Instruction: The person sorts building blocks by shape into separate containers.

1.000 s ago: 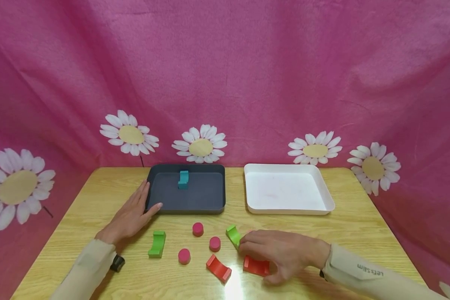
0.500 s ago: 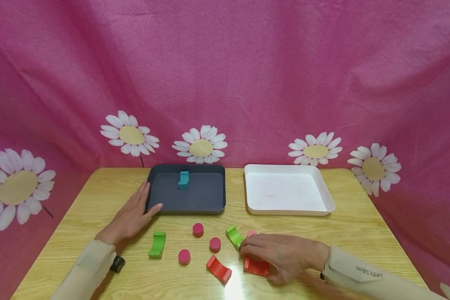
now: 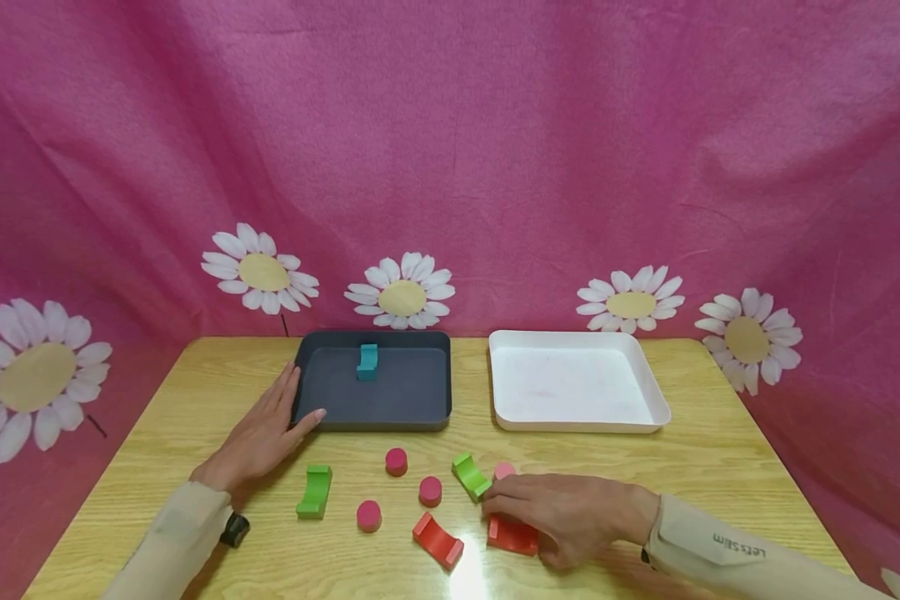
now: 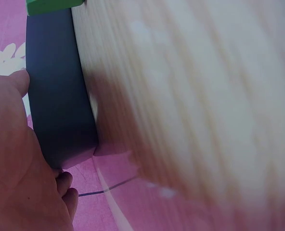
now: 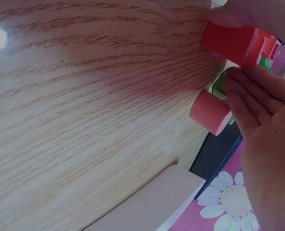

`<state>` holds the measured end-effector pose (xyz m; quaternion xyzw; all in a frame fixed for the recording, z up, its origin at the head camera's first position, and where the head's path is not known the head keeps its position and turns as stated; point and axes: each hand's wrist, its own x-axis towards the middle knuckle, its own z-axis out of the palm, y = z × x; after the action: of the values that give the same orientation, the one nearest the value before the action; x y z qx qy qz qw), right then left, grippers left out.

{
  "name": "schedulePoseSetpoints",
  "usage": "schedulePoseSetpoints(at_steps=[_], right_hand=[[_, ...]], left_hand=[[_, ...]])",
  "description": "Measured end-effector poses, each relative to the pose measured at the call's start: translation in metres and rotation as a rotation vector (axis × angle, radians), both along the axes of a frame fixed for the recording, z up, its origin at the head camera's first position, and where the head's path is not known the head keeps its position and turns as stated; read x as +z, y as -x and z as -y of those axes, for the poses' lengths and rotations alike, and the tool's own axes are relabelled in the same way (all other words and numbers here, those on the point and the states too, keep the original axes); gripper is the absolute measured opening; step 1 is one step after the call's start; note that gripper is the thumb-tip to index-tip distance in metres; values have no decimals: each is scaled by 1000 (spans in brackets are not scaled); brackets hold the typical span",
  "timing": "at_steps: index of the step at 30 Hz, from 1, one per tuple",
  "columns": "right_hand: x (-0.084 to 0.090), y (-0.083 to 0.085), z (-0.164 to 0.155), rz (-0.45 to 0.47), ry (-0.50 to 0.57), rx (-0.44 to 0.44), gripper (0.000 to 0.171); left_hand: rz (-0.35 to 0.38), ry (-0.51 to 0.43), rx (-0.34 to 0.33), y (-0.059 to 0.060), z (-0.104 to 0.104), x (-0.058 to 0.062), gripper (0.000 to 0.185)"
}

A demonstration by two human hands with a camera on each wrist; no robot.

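Observation:
My left hand [image 3: 258, 433] rests along the left side of the dark grey tray [image 3: 375, 423], fingers straight, thumb over its front corner. A teal block with a curved hollow [image 3: 367, 362] lies in that tray. At the right front, my right hand [image 3: 570, 517] holds a red curved block [image 3: 512, 535] on the table. Its thumb and fingers sit on opposite sides of the red block [image 5: 229, 42] in the right wrist view. Just beyond those fingers stand a light pink cylinder [image 3: 505, 470] and a green curved block [image 3: 471, 477]; the fingers partly cover the cylinder.
A white tray [image 3: 577, 423] stands right of the dark one. On the wooden table lie another green curved block [image 3: 314, 492], a second red one [image 3: 438, 542] and three dark pink cylinders, one nearest the front [image 3: 369, 517]. A flowered pink cloth [image 3: 480, 167] hangs behind.
My right hand has dropped slightly toward the table's front, uncovering more of the light pink cylinder. The left hand stays at the dark tray, and the blocks keep their places.

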<state>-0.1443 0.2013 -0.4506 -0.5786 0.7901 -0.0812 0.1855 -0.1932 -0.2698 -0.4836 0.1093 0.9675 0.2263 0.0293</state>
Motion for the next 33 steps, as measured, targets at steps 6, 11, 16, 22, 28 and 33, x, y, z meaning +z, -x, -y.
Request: schedulePoseSetpoints(at_steps=[6, 11, 16, 22, 28, 33], right_hand=[[0, -1, -2, 4, 0, -6, 75], [0, -1, -1, 11, 5, -12, 74], [1, -2, 0, 41, -10, -34, 74], [2, -1, 2, 59, -11, -30, 76], [2, -2, 3, 69, 5, -11, 75], [0, -3, 2, 54, 9, 0, 70]], left_hand=[[-1, -3, 1, -1, 0, 0, 99], [5, -6, 2, -1, -1, 1, 99], [9, -11, 0, -1, 0, 1, 99], [-2, -9, -1, -1, -1, 2, 97], [-3, -2, 1, -1, -1, 1, 97], [1, -4, -4, -1, -1, 1, 97]])
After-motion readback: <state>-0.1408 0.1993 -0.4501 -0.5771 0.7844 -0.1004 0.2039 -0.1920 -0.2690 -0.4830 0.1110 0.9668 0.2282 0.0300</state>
